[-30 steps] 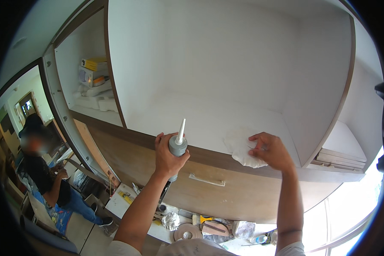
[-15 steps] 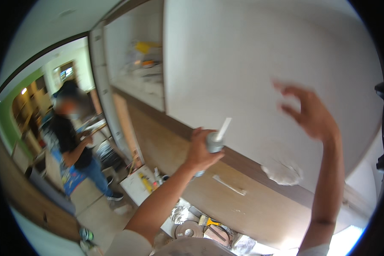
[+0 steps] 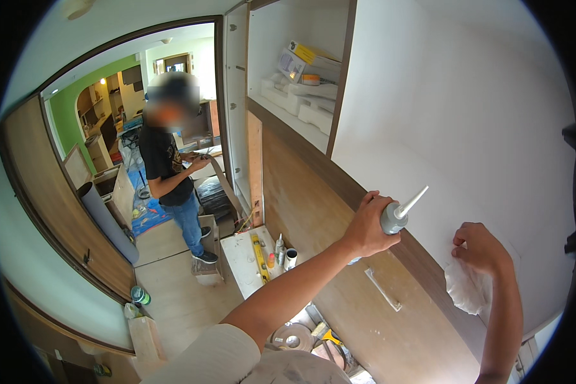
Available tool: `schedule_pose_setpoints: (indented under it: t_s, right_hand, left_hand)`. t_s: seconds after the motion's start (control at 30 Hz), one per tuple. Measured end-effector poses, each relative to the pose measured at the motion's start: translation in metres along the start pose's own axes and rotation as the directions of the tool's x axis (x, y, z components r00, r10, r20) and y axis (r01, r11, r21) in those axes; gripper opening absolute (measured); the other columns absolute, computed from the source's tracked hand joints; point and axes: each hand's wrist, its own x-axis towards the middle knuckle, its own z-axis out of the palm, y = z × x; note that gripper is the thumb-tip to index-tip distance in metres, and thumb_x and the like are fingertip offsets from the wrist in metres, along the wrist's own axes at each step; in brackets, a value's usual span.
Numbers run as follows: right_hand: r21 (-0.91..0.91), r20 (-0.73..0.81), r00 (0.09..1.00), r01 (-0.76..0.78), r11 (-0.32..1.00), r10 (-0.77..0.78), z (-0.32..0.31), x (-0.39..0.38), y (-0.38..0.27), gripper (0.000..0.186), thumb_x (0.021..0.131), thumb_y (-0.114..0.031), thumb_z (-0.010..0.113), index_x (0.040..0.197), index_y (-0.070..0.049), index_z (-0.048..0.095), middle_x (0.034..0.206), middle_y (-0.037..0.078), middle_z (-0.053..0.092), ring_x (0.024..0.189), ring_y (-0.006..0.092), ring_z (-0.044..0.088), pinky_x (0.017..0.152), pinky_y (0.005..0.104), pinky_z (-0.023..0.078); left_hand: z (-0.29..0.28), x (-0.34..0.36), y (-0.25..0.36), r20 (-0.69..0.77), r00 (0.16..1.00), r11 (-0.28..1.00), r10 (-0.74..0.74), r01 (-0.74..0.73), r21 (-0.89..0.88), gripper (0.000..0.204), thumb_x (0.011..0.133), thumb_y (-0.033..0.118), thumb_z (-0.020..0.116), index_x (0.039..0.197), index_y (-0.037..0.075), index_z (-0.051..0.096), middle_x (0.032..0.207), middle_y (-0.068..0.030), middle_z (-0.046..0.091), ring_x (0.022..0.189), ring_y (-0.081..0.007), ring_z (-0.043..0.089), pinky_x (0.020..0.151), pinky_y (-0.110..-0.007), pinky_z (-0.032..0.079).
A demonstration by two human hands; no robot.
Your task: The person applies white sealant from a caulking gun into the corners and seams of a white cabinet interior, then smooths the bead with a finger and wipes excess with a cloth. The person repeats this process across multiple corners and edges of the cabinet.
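My left hand [image 3: 368, 227] is wrapped round a grey sealant cartridge [image 3: 392, 219]. Its long white nozzle [image 3: 411, 201] tilts up to the right. Most of the cartridge body is hidden behind the hand. On the right, at the front edge of the white cabinet compartment, the curled fingers of my right hand [image 3: 485, 249] pinch the upper end of a crumpled white cloth or tissue [image 3: 464, 287]. Part of that sheet is hidden by the hand and wrist.
A thin white strip [image 3: 383, 289] lies on the brown panel. Below are a yellow spirit level [image 3: 260, 259], small tubes and a brown tape roll [image 3: 292, 338]. Foam packing and boxes [image 3: 301, 96] fill the left compartment. A co-worker [image 3: 173, 157] stands near the doorway, holding a long strip.
My right hand has come down from mid-air to the white sheet and closed on its end. The view has swung right; the left hand still grips the cartridge.
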Motion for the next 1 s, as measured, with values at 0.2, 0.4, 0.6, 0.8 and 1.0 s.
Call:
schedule_pose_setpoints:
  t_s: [0.2,0.4,0.6,0.8,1.0]
  right_hand:
    - [0.152,-0.274,0.960,0.101,0.983,-0.057,0.006,0.045,0.013,0.012,0.087,-0.003,0.075,0.090,0.003,0.065,0.095,0.015,0.067,0.086,0.0307,0.064,0.080,0.0417,0.053]
    - [0.265,-0.248,0.968,0.041,0.963,0.027,0.008,0.060,0.026,0.036,0.094,-0.023,0.075,0.119,0.001,0.066,0.119,0.018,0.066,0.112,0.0316,0.063,0.099,0.0417,0.050]
    - [0.298,-0.002,0.995,-0.090,0.950,0.095,0.016,0.049,0.030,0.083,0.083,-0.045,0.082,0.148,-0.002,0.054,0.147,0.021,0.054,0.140,0.0359,0.050,0.117,0.0425,0.040]
    - [0.177,-0.141,0.928,-0.320,0.931,0.346,-0.002,0.063,0.020,0.080,0.075,-0.028,0.092,0.141,0.001,0.058,0.142,0.021,0.054,0.132,0.0325,0.054,0.110,0.0413,0.045]
    - [0.404,-0.746,0.590,0.032,0.914,0.309,-0.048,0.065,0.030,0.044,0.089,-0.035,0.081,0.110,0.000,0.065,0.084,0.006,0.065,0.072,0.0143,0.058,0.068,0.0331,0.050]
  left_hand:
    - [0.001,0.000,-0.005,0.024,1.000,1.000,-0.001,0.001,-0.004,0.050,0.074,0.017,0.082,0.119,0.005,0.063,0.110,-0.0095,0.069,0.109,-0.0257,0.065,0.125,-0.046,0.029]
    - [0.005,-0.001,-0.014,0.000,1.000,0.999,0.009,-0.009,-0.045,0.051,0.074,0.016,0.082,0.120,0.006,0.063,0.114,-0.0098,0.068,0.113,-0.0254,0.063,0.125,-0.046,0.028]
    - [0.003,0.002,-0.021,0.017,0.999,0.993,0.051,-0.049,-0.106,0.056,0.070,0.014,0.083,0.121,0.006,0.061,0.118,-0.0110,0.066,0.117,-0.0277,0.062,0.125,-0.048,0.027]
    - [-0.006,0.003,-0.026,0.036,0.998,0.992,0.054,-0.049,-0.120,0.063,0.066,0.016,0.086,0.124,0.010,0.062,0.122,-0.0125,0.065,0.128,-0.0341,0.053,0.123,-0.050,0.027]
    - [0.000,0.002,-0.032,0.034,0.990,0.985,0.137,-0.132,-0.111,0.064,0.065,0.016,0.086,0.123,0.011,0.062,0.122,-0.0096,0.066,0.124,-0.0305,0.056,0.119,-0.051,0.029]
